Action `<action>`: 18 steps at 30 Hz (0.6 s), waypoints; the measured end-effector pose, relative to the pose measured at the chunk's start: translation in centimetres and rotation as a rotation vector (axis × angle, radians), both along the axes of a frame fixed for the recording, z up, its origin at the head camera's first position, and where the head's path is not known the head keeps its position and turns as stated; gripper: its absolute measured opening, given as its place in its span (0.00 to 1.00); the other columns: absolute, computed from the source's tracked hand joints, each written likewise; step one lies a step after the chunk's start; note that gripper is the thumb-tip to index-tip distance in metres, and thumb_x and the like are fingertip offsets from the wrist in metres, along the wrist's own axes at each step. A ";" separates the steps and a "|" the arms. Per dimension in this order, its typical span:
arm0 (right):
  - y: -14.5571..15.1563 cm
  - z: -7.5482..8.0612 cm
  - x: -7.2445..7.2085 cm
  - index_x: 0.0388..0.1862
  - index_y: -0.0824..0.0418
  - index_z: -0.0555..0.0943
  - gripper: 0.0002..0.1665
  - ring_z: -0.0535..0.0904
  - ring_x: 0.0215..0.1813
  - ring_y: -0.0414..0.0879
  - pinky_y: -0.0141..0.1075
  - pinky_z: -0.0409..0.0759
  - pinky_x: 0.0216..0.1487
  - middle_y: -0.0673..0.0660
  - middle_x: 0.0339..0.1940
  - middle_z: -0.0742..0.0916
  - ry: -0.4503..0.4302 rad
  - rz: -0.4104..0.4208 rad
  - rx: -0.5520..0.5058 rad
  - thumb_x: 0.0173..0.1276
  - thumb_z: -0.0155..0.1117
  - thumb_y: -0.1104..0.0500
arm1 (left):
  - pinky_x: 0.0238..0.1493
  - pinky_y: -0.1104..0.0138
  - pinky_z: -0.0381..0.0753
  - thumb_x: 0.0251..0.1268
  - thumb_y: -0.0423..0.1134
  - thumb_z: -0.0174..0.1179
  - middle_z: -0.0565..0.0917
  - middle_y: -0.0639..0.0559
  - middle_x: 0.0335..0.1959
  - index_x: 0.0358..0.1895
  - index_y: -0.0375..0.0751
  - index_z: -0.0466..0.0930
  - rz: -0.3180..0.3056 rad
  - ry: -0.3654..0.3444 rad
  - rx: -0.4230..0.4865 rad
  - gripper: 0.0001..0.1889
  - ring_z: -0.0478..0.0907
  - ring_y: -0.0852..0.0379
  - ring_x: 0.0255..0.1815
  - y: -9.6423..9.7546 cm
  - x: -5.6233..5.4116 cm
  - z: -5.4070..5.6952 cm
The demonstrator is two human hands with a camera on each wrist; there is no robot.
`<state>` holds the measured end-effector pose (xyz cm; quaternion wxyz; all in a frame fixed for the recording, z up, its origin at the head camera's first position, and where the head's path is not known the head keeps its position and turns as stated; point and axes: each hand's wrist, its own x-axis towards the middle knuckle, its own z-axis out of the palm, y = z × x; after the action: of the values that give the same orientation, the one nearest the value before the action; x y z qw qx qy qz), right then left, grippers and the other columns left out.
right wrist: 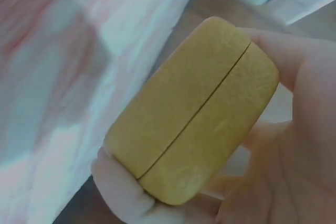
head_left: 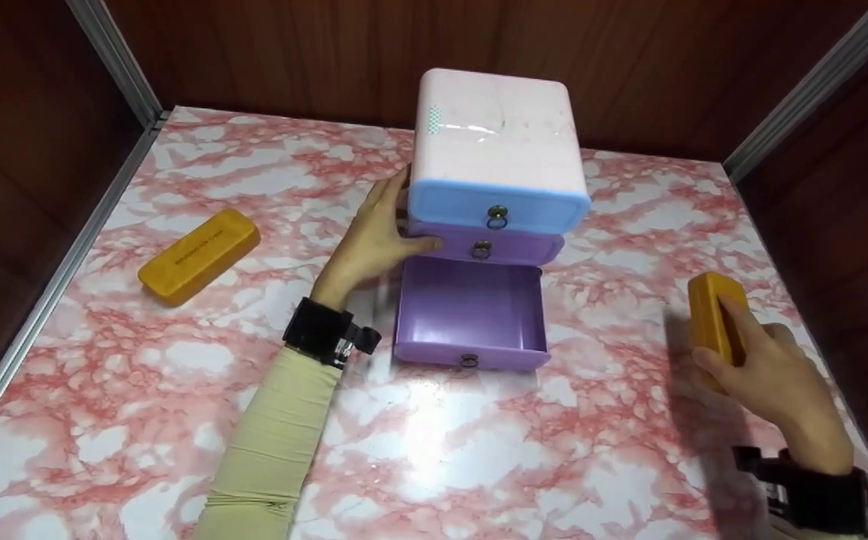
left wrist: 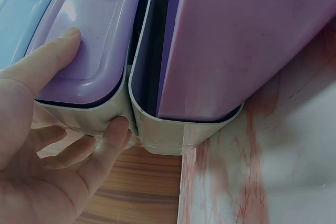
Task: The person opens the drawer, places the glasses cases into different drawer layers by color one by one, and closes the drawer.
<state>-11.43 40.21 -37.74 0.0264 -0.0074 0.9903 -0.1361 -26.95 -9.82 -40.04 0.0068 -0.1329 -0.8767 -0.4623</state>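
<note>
A small drawer cabinet with a pale pink top stands toward the back. Its blue top drawer and purple middle drawer are closed, while the purple bottom drawer is pulled out with a bare inside. My left hand rests against the cabinet's left side, its thumb on the middle drawer's front and its other fingers along the side wall. At the right, my right hand grips a yellow glasses case between thumb and fingers. The case is closed, with a seam across its end.
Another yellow glasses case, with dark lettering on it, lies on the left of the red-and-white marbled table. Dark wooden panels in metal frames stand behind and along both sides.
</note>
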 end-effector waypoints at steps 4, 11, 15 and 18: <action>-2.3 0.9 0.5 0.89 0.56 0.51 0.52 0.79 0.42 0.73 0.62 0.79 0.30 0.86 0.57 0.72 0.044 0.049 -0.036 0.77 0.66 0.42 | 0.79 0.48 0.67 0.54 0.52 0.83 0.58 0.44 0.84 0.88 0.48 0.46 -0.001 0.000 0.005 0.64 0.65 0.43 0.80 0.1 -0.1 0.1; -6.2 2.6 1.2 0.89 0.49 0.55 0.50 0.80 0.39 0.63 0.49 0.76 0.31 0.80 0.61 0.73 0.095 0.134 -0.056 0.76 0.69 0.45 | 0.79 0.49 0.67 0.54 0.51 0.83 0.59 0.43 0.84 0.88 0.46 0.46 -0.005 0.014 0.010 0.64 0.66 0.43 0.79 0.0 -0.1 0.0; -8.0 3.2 1.6 0.89 0.45 0.56 0.50 0.81 0.38 0.61 0.50 0.78 0.31 0.78 0.62 0.74 0.111 0.177 -0.068 0.75 0.70 0.46 | 0.80 0.48 0.66 0.55 0.51 0.82 0.58 0.42 0.84 0.88 0.46 0.45 -0.005 0.009 0.010 0.64 0.64 0.43 0.80 0.0 0.0 0.0; -9.2 3.5 1.7 0.88 0.43 0.59 0.49 0.82 0.39 0.59 0.47 0.78 0.32 0.75 0.63 0.76 0.137 0.219 -0.071 0.74 0.71 0.47 | 0.80 0.48 0.65 0.55 0.51 0.82 0.57 0.43 0.85 0.88 0.46 0.45 -0.004 0.003 0.008 0.64 0.64 0.43 0.80 0.0 0.0 0.1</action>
<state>-9.70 30.97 -34.27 -0.0270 -0.1256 0.9776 -0.1666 -26.93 -9.80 -39.97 0.0078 -0.1355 -0.8745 -0.4657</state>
